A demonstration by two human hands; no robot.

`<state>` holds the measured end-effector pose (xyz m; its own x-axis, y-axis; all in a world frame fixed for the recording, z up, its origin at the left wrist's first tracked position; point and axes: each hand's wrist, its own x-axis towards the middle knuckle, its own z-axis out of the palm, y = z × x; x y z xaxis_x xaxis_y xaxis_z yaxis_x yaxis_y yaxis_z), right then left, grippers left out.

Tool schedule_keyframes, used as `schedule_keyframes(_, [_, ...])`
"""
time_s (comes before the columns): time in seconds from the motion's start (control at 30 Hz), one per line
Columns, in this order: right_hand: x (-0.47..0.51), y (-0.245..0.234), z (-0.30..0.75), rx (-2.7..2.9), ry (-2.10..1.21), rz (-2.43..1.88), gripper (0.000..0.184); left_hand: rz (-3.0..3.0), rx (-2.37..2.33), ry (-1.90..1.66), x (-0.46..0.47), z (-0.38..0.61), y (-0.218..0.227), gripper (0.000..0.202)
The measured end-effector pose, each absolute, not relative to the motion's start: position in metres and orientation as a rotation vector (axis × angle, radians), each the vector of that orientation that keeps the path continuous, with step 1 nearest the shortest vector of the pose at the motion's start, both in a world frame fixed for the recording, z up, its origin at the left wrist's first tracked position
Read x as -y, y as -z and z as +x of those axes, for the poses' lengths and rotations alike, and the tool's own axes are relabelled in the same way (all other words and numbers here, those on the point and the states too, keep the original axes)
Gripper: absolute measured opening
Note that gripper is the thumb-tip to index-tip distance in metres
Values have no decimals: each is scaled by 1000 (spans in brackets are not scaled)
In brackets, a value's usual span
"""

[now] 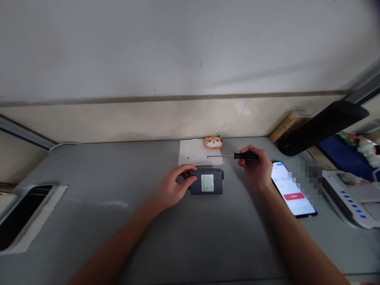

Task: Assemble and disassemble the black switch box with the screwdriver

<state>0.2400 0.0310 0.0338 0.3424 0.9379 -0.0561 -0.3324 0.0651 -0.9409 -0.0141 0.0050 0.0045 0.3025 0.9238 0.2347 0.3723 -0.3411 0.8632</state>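
Head view: the left hand is cupped over the left end of a black electronic box, its fingers curled onto the casing, and the box is laid on a grey bench with a pale label facing up. A screwdriver with a black-and-yellow handle is gripped in the closed right hand at about 2 o'clock from the box, its thin shaft reaching over a white sheet of paper at 12 o'clock. An orange toy animal is set at the paper's far edge. A smartphone is laid at 3 o'clock, just beside the right hand, with a white machine with blue lights further out at 4 o'clock. A book at 2 o'clock is partly hidden by a curved black panel.
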Motion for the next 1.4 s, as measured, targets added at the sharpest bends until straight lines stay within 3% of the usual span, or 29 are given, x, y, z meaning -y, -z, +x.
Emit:
schedule_keyframes(0.37, [-30,-32,243,765,-1087,-1171,21,1921,-1244,-829,-7,-17,-1,26])
schedule_keyframes(0.53, [-31,-32,248,777,-1062,-1139,19,2107,-1058,-564,-2,-28,-18,66])
schedule_keyframes(0.73, [-31,-37,254,752,-1021,-1081,18,2282,-1115,-575,0,-23,-16,57])
schedule_keyframes(0.93, [-26,-43,247,776,-1052,-1025,18,2263,-1110,-766,-3,-16,-12,24])
schedule_keyframes(1.2, [-18,-45,229,809,-1122,-1044,20,1853,-1353,-973,-5,5,-5,51])
schedule_keyframes(1.4, [-17,-41,225,797,-1161,-1088,22,1754,-1359,-1168,-3,4,2,49])
